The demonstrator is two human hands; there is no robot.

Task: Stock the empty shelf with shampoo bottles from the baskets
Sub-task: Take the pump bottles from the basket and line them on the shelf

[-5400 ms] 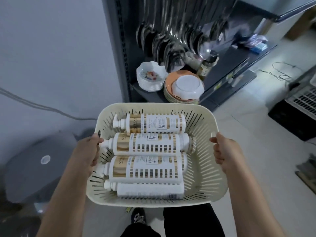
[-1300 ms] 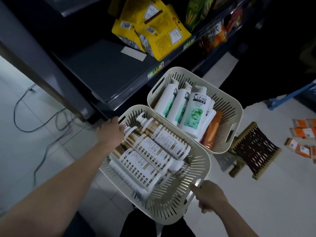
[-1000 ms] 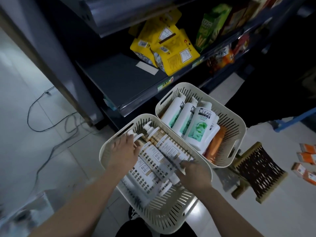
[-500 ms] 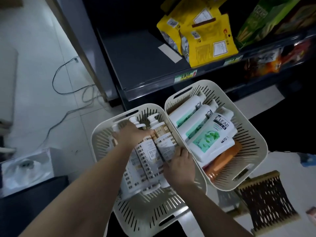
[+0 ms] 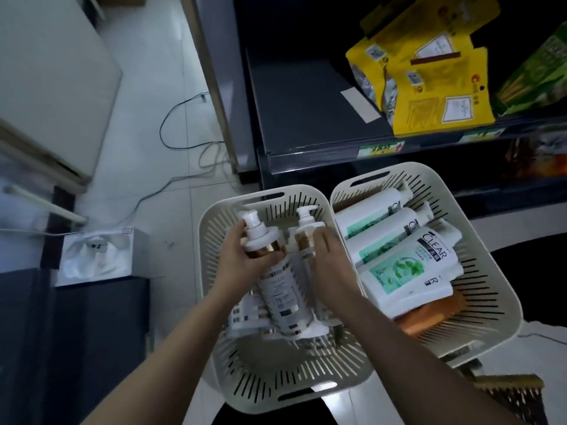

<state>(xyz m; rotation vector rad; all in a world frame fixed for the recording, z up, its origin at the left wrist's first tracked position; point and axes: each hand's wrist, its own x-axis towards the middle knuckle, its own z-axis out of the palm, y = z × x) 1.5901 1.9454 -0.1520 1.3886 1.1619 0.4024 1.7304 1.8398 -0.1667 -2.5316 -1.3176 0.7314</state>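
1. Your left hand (image 5: 242, 260) is curled round the neck of a gold-collared pump bottle (image 5: 280, 297). The thumb and fingers close just under its white pump. The bottle's head is raised and its base sits low among the others.
2. Your right hand (image 5: 333, 271) has its fingers bent over the shoulder of a second pump bottle (image 5: 303, 239), gripping it from the right. This bottle is just beside the first.
3. Both bottles are inside the near basket (image 5: 276, 378), a cream slotted one directly in front of you. More striped bottles (image 5: 245, 315) lie flat beneath them.
4. The far basket (image 5: 503, 302) sits to the right of the near one, with their rims meeting.
5. On top of the far basket's load lies a CLEAR shampoo bottle (image 5: 408, 271), white with a green label. Two white-and-green bottles (image 5: 380, 216) lie beside it and an orange bottle (image 5: 429, 320) is underneath.
6. The dark grey shelf (image 5: 306, 102) stands just beyond the baskets. Its left part carries only a paper slip (image 5: 359, 104).
7. Yellow pouches (image 5: 429, 87) and green packets (image 5: 534, 78) fill the right part of the shelf.
8. Cables (image 5: 184, 127) trail over the pale floor tiles to the left of the shelf post.
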